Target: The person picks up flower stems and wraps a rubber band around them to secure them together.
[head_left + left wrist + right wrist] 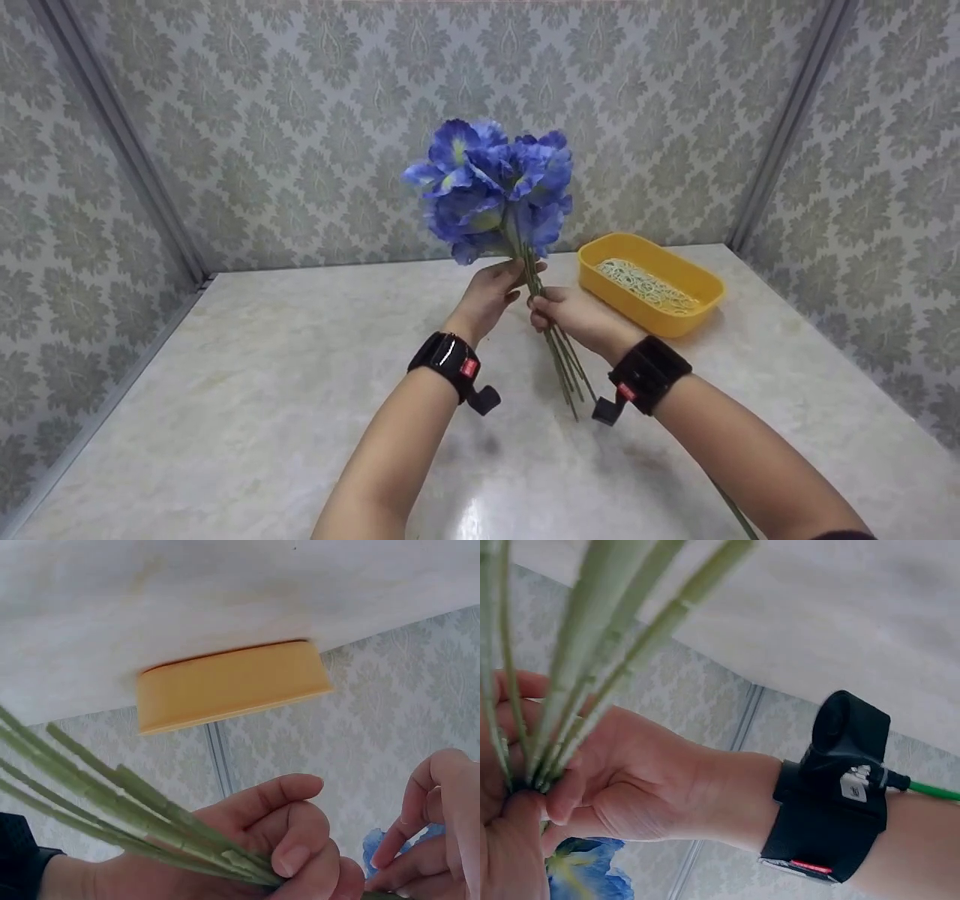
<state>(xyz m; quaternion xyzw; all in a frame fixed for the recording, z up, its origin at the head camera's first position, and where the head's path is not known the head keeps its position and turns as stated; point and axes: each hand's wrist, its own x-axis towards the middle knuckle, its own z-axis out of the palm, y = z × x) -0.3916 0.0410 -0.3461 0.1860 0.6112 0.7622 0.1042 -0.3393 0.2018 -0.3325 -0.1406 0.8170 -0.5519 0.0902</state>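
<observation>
A bunch of blue artificial flowers [495, 187] is held upright over the table, its heads at the top and its green stems [564, 360] slanting down to the right. My left hand [491, 292] grips the stems just below the blooms. Slightly lower, my right hand [574, 315] pinches the same stems between thumb and curled fingers. In the left wrist view the stems [135, 810] fan out from the right hand [300, 847]. A small dark spot shows where the stems gather at the right hand's fingers in the right wrist view.
A yellow plastic tub [652, 319] stands at the back right, close behind the right hand. Several pale thin loops [645, 285], like rubber bands, lie in it. Patterned wall panels [300, 150] enclose the pale tabletop [262, 390] at the back and sides.
</observation>
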